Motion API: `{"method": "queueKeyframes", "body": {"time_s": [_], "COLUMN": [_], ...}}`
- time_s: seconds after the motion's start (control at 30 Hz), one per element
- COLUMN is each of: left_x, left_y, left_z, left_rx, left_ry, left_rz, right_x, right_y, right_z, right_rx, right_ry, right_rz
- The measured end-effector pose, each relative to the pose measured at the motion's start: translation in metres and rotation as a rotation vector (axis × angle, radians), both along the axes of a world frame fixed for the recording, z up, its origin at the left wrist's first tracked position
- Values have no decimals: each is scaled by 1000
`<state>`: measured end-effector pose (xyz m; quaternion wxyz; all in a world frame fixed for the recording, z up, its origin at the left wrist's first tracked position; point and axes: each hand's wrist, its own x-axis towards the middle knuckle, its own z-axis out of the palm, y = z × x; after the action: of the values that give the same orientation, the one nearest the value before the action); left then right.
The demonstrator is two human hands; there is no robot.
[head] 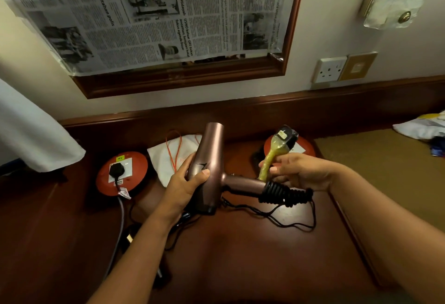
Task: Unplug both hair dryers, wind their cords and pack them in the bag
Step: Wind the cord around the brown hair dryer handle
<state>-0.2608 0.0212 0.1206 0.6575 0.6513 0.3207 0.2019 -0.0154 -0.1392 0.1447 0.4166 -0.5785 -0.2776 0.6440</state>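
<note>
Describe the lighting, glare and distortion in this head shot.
Head view: dim, warm light; wide-angle bending curves the dark wooden wall rail; soft glare streaks the metallic pink hair dryer held in the left hand; the dark wooden desk foreground falls into shadow.

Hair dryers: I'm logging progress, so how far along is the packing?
Partly done. The left hand holds the pink hair dryer, its cord already coiled round the handle with some slack trailing on the desk; the right hand grips its plug. Left: a black plug sits in the left socket, and the white bag lies flat, apparently unpacked. A second dryer isn't visible.
</note>
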Motion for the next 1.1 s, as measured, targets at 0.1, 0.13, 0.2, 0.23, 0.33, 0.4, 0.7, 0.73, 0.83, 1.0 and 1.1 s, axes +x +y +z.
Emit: {"method": "queueKeyframes", "body": {"time_s": [0.1, 0.13, 0.2, 0.23, 0.33, 0.4, 0.7, 0.73, 0.83, 1.0, 1.1], "left_x": [6, 9, 16, 19, 30, 37, 66, 69, 75, 87, 94], "left_y": [-6, -9, -15, -17, -21, -25, -28, -27, -23, -15, -9], "left_z": [-14, -19, -31, -38, -59, -69, -94, -97, -110, -132, -146], "left_rx": [60, 66, 91, 109, 131, 115, 14, 6, -29, -68, -99], "left_ry": [28, 35, 56, 74, 148, 176, 256, 269, 318, 393, 421], "left_rz": [-1, -2, 25, 52, 87, 100, 99, 102, 91, 51, 22], "right_x": [-2, -6, -14, -19, -30, -34, -18, -16, -7, 8, 16], "right_y": [-1, 0, 1, 2, 1, -1, -3, -2, 3, 11, 19], "right_z": [-11, -17, -32, -38, -52, -66, -101, -104, -114, -120, -125], "right_rx": [-84, -110, -128, -128, -139, -110, -98, -95, -81, -83, -73], "right_ry": [-310, -392, -503, -556, -744, -842, -1044, -1054, -1022, -876, -827], "right_rz": [138, 132, 88, 82, 104, 114, 150, 152, 157, 158, 184]}}
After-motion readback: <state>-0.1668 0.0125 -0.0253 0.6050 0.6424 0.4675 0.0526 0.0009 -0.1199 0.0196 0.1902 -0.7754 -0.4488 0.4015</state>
